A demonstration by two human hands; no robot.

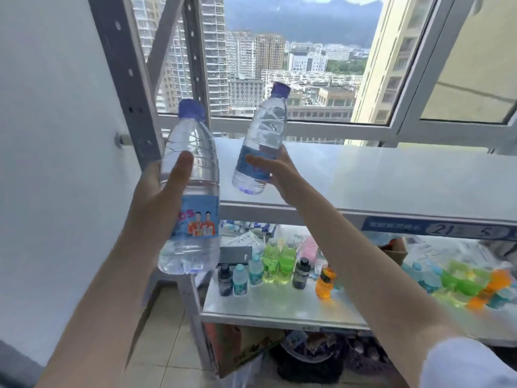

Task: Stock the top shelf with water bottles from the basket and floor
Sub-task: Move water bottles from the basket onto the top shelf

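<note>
Blue-labelled bottle point(195, 130) gripped by left hand point(159, 197), second bottle point(263, 135) by right hand point(277, 175), above shelf tag point(436, 229) reading 21 and 5

Labelled bottle point(193, 197) nearly upright; second bottle point(263, 135) tilted over top shelf point(391, 177).

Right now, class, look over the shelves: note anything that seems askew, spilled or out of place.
On the lower shelf, the coloured bottles at the right end lie jumbled in a heap, while the green bottles further left stand upright. An orange bottle beside them appears to lean. Nothing looks spilled.
</note>
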